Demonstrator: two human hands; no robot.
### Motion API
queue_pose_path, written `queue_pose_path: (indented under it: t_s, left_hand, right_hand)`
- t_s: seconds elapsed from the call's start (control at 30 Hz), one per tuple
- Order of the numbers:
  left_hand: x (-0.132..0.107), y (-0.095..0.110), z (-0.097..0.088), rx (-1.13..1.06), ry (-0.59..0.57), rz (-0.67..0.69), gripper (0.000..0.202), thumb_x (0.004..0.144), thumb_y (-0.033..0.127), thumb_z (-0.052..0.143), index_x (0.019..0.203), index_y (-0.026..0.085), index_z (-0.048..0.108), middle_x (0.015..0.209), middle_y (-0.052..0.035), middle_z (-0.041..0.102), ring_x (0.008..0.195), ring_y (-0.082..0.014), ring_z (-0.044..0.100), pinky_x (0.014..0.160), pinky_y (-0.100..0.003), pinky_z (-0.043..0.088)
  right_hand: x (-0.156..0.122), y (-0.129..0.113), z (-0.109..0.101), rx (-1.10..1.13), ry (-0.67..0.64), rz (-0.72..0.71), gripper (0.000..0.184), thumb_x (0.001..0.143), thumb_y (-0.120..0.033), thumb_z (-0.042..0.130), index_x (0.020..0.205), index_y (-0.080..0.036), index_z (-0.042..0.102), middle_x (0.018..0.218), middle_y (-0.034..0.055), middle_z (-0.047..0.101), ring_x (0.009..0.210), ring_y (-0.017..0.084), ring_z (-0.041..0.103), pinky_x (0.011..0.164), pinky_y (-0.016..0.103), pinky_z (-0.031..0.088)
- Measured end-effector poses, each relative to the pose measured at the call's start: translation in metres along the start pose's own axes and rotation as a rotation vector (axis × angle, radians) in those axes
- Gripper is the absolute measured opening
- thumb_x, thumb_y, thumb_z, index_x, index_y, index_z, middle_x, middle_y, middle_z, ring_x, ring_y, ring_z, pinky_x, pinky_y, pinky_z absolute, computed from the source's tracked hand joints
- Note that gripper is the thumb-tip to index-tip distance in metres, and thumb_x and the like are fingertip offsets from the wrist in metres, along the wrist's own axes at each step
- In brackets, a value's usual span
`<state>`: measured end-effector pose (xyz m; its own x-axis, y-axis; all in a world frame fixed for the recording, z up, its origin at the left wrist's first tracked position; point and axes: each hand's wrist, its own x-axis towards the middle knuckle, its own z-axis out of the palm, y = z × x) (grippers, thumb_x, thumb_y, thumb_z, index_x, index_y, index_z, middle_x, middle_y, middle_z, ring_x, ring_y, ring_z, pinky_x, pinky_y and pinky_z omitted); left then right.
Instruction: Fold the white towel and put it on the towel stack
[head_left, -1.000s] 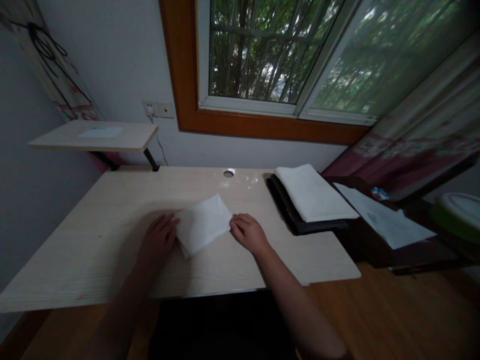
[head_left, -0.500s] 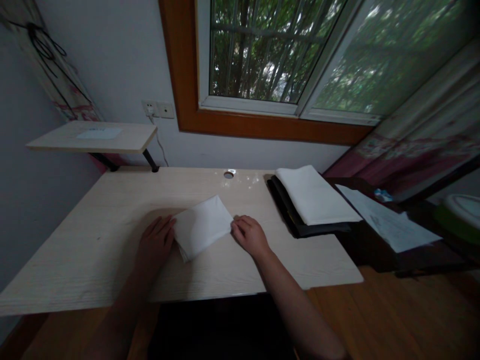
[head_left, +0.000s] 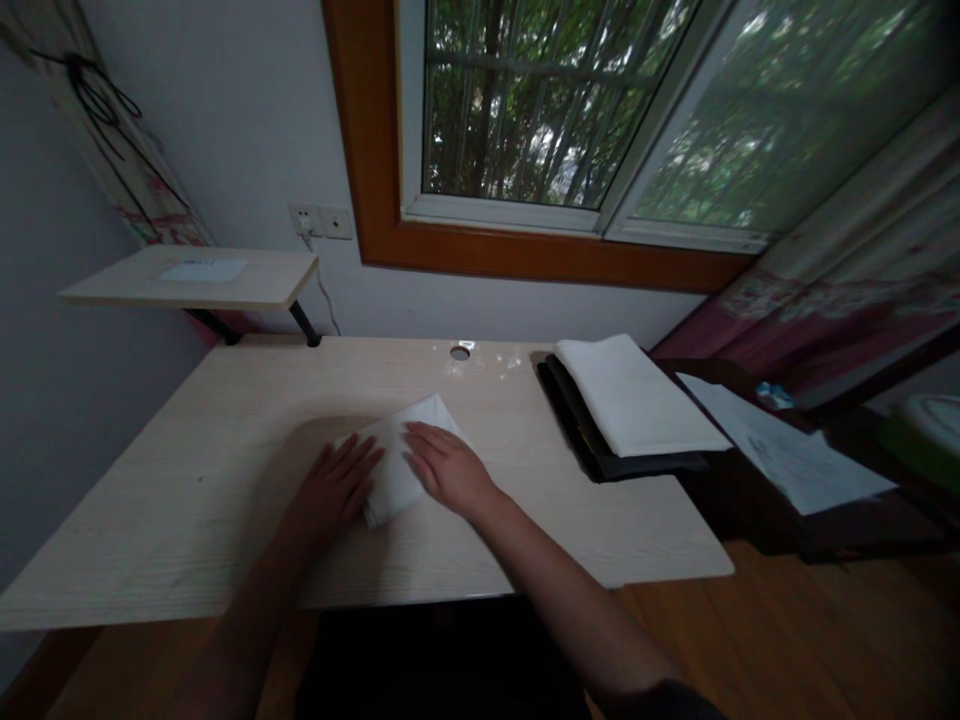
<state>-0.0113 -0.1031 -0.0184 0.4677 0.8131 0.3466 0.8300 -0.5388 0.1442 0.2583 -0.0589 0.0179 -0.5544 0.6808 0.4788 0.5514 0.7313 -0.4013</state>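
A folded white cloth (head_left: pixel 395 472) lies flat on the light wooden desk (head_left: pixel 225 480), turned at an angle, with its layers showing at the lower left corner. My left hand (head_left: pixel 336 492) rests with stretched fingers over the cloth's left edge. On its right half lies my right hand (head_left: pixel 447 467), palm down, fingers laid flat and pointing left. Both hands press on the cloth from above and neither grips it. The cloth's right edge is partly covered by my right hand.
At the desk's right stands a stack of white folded fabric (head_left: pixel 637 395) on a black folder-like item (head_left: pixel 600 462). A small raised shelf (head_left: pixel 262 285) with a paper occupies the back left. A round cable hole (head_left: pixel 460 353) is near the back edge. Papers (head_left: pixel 780 440) lie on a dark surface beyond.
My right hand has moved left from the cloth's right corner onto its top, its fingers now flat. My left hand has shifted right, further over the cloth.
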Motion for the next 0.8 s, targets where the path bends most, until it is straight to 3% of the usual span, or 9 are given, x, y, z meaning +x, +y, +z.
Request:
queue_pose_path:
  t_s: [0.13, 0.23, 0.43, 0.57, 0.8]
  left_hand:
    - [0.0, 0.0, 0.003, 0.033, -0.017, -0.013, 0.055, 0.104, 0.035, 0.044, 0.158, 0.029, 0.037, 0.16, -0.0078, 0.043, 0.151, -0.027, 0.036, 0.124, -0.057, 0.026]
    - [0.001, 0.001, 0.003, 0.06, -0.015, -0.026, 0.054, 0.104, 0.037, 0.043, 0.157, 0.027, 0.04, 0.159, -0.0084, 0.045, 0.15, -0.0273, 0.038, 0.123, -0.056, 0.028]
    - [0.004, 0.004, 0.001, 0.096, -0.054, -0.066, 0.053, 0.105, 0.041, 0.039, 0.156, 0.027, 0.041, 0.161, -0.0043, 0.043, 0.151, -0.0254, 0.037, 0.125, -0.053, 0.026]
    - [0.005, 0.005, -0.001, 0.092, -0.046, -0.071, 0.053, 0.105, 0.042, 0.039, 0.157, 0.028, 0.04, 0.161, -0.0035, 0.043, 0.15, -0.025, 0.038, 0.125, -0.051, 0.027]
    - [0.005, 0.006, -0.002, 0.083, -0.032, -0.09, 0.052, 0.105, 0.042, 0.039, 0.156, 0.029, 0.042, 0.16, -0.0029, 0.043, 0.149, -0.0252, 0.039, 0.125, -0.051, 0.026]
  right_hand:
    - [0.019, -0.004, 0.029, -0.039, -0.101, -0.02, 0.051, 0.103, -0.04, 0.053, 0.15, -0.02, 0.05, 0.158, 0.0131, 0.046, 0.148, 0.028, 0.042, 0.121, 0.052, 0.039]
    - [0.026, 0.005, 0.037, -0.071, -0.182, 0.015, 0.054, 0.103, -0.045, 0.052, 0.152, -0.022, 0.047, 0.161, 0.0127, 0.042, 0.151, 0.029, 0.036, 0.122, 0.055, 0.033]
    - [0.036, 0.028, 0.025, -0.142, -0.334, 0.121, 0.066, 0.105, -0.056, 0.038, 0.157, -0.016, 0.038, 0.168, 0.0131, 0.027, 0.156, 0.026, 0.024, 0.127, 0.048, 0.023]
    - [0.041, 0.044, 0.019, -0.173, -0.342, 0.202, 0.069, 0.105, -0.06, 0.031, 0.159, -0.018, 0.034, 0.168, 0.0108, 0.024, 0.157, 0.026, 0.02, 0.128, 0.052, 0.018]
    - [0.043, 0.068, 0.018, -0.163, -0.331, 0.263, 0.067, 0.105, -0.057, 0.038, 0.16, -0.02, 0.033, 0.168, 0.0121, 0.027, 0.156, 0.027, 0.025, 0.126, 0.05, 0.022]
